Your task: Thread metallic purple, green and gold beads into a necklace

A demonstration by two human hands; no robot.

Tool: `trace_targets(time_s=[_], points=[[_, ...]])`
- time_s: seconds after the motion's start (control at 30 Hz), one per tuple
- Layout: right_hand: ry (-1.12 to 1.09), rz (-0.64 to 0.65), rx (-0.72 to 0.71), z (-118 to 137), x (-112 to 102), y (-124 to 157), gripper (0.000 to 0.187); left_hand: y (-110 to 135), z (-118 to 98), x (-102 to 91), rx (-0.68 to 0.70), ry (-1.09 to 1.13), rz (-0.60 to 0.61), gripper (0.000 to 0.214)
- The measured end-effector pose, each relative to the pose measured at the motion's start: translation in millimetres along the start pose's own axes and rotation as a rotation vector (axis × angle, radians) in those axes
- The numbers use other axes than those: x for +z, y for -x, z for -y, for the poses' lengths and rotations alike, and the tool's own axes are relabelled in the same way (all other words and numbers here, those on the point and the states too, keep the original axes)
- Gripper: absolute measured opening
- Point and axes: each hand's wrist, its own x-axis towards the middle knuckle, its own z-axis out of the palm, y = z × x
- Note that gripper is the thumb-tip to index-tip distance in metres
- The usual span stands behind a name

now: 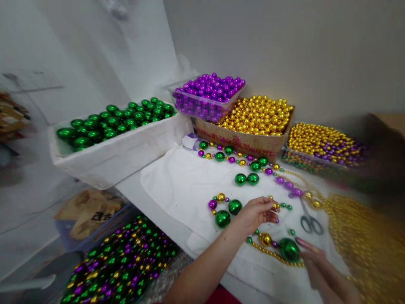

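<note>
My left hand (261, 210) is over the white cloth, thumb and fingers pinched on a strand of small gold and green beads (286, 206). At the lower right, my right hand (330, 272) is smeared by motion. Its fingers appear closed around a slim pink object (311, 246) with a dark tip, whose kind I cannot make out. Close to that tip lies a large green bead (289, 250), in line with a gold bead (265, 239) and a gold bead chain (275, 256). Left of my left hand is a short curve of beads with two big green balls (222, 219).
Behind the cloth (171, 181) stand a foam box (123, 154) of green balls, a clear tub of purple balls (209, 90), a carton of gold balls (259, 116) and a tub of small beads (319, 141). Scissors (311, 225) lie right. A dark blurred shape (376, 164) covers the far right.
</note>
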Motion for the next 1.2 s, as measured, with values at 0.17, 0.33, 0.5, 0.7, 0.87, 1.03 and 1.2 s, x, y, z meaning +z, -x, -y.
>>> trace_targets(time_s=[0.17,0.33,0.5,0.7,0.87,1.03,1.2], points=[[-0.054,-0.002,0.043,12,2,-3,0.034,-2,3,6.7,-0.020,-0.061,0.041,0.017],[-0.087,-0.024,0.069,7,-2,-4,0.032,-6,3,11.3,-0.044,-0.090,0.076,0.016],[-0.134,-0.072,0.066,6,-8,-4,0.035,-8,1,24.3,-0.038,-0.138,0.107,0.015],[-0.169,-0.101,0.061,8,-16,-6,0.033,-13,-6,40.4,-0.013,-0.177,0.165,0.014],[-0.174,-0.107,0.059,12,-17,-5,0.033,-12,-8,42.9,-0.003,-0.206,0.181,0.015],[-0.171,-0.104,0.062,13,-16,-5,0.033,-12,-7,39.9,-0.010,-0.207,0.166,0.017],[-0.154,-0.111,0.070,11,-17,-5,0.032,-12,-6,40.4,-0.011,-0.202,0.174,0.019]])
